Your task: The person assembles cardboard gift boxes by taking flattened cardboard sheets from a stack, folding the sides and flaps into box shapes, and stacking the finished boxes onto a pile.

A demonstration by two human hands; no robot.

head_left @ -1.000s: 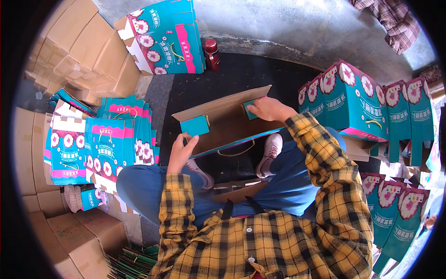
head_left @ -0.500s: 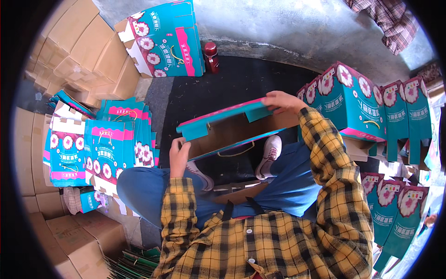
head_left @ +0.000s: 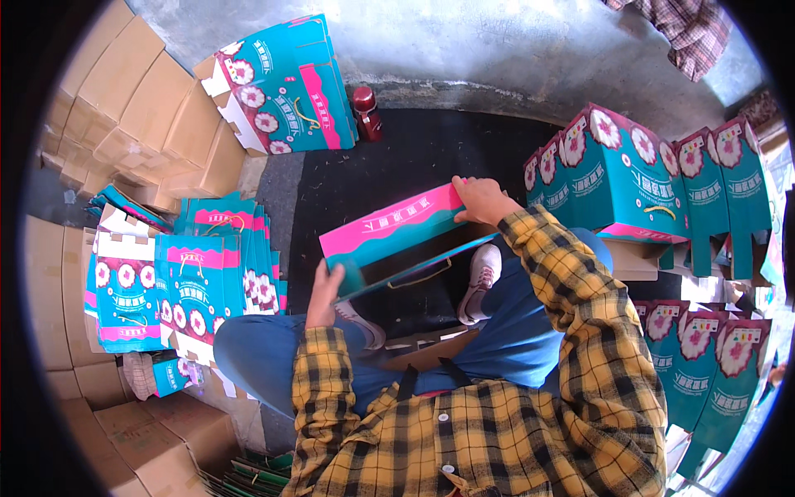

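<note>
the teal-and-pink carton (head_left: 406,235) is just beyond your shoes (head_left: 480,277), its lid (head_left: 387,220) tilted over a dark gap. your right hand (head_left: 483,201) grips the lid's right end; your left hand (head_left: 324,294) is at the carton's left end, whether pinching it i cannot tell. a red flask (head_left: 367,116) stands farther off.

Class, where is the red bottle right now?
In the head view, the red bottle is near the top, left of centre, just right of the flat teal carton, by the grey wall.
</note>
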